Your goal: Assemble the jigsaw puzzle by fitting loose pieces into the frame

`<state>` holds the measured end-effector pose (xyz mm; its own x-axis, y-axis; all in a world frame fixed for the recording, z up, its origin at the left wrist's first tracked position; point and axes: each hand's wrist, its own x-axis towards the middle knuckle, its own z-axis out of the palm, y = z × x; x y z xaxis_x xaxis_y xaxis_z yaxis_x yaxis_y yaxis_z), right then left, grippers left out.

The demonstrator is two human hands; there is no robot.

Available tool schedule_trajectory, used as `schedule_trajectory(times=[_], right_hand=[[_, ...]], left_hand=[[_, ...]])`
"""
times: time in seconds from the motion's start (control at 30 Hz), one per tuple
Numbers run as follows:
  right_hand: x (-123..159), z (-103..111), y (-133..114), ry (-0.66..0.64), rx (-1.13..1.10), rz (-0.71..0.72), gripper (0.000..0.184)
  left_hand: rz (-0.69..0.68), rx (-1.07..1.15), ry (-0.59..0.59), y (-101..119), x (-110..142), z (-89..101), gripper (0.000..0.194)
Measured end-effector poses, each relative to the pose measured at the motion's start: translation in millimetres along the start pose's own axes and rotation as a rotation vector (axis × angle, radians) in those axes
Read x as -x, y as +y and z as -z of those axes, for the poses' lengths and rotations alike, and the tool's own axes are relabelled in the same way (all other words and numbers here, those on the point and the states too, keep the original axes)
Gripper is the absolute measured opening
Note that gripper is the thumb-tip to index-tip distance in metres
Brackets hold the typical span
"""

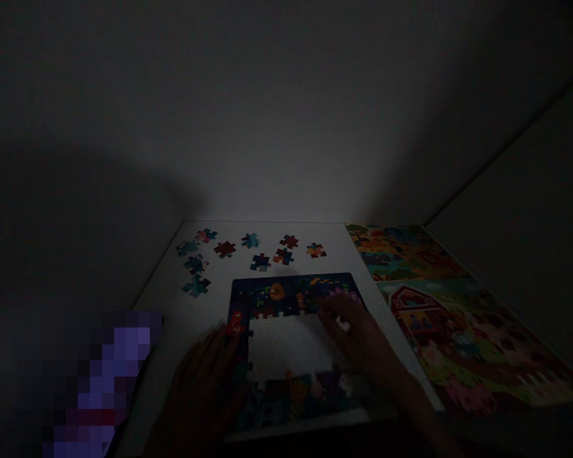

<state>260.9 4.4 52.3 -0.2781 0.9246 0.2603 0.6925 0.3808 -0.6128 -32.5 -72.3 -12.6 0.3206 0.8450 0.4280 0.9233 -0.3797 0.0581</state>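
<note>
A jigsaw puzzle point(254, 291) with a dark blue sea picture lies on the white table. Its border is joined, and a pale gap shows in its middle. My left hand point(203, 369) rests flat along the puzzle's left edge, fingers stretched out. Over the upper right of the gap is my right hand point(356, 327), its fingers bent together at the inner edge of the top row. Whatever may be between those fingertips is hidden in the dim light. Several loose puzzle pieces point(225, 249) are spread beyond the puzzle, at the back and left.
To the right lie two bright picture puzzles, a farm scene point(439, 331) and an animal scene point(401, 248) behind it. A pale wall point(267, 127) rises behind the white table point(172, 318). A blurred-out purple patch point(109, 375) stands at the left. The scene is very dark.
</note>
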Motion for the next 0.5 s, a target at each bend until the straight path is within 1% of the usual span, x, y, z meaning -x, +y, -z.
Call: schedule_trajectory(times=[0.07, 0.1, 0.17, 0.2, 0.23, 0.33, 0.5], right_hand=[[-44, 11, 23, -0.004, 0.025, -0.066, 0.031], [-65, 13, 36, 0.009, 0.059, -0.112, 0.032], [-102, 10, 61, -0.029, 0.128, -0.159, 0.035], [-116, 5, 72, -0.053, 0.145, -0.185, 0.038], [-128, 0, 82, -0.043, 0.165, -0.234, 0.042], [-145, -16, 102, 0.032, 0.21, -0.321, 0.049], [-144, -30, 120, 0.138, 0.271, -0.26, 0.043]], left_hand=[[0.008, 0.007, -0.012, 1, 0, 1.3, 0.063], [0.005, 0.007, -0.02, 1, 0, 1.7, 0.062], [-0.008, 0.002, -0.035, 2, 1, 2.2, 0.06], [-0.014, 0.0, -0.038, 2, 2, 2.3, 0.058], [-0.012, 0.002, -0.04, 3, 3, 2.3, 0.056], [0.026, 0.031, -0.02, 3, 5, 1.8, 0.047], [0.039, 0.08, 0.023, 3, 6, -0.1, 0.038]])
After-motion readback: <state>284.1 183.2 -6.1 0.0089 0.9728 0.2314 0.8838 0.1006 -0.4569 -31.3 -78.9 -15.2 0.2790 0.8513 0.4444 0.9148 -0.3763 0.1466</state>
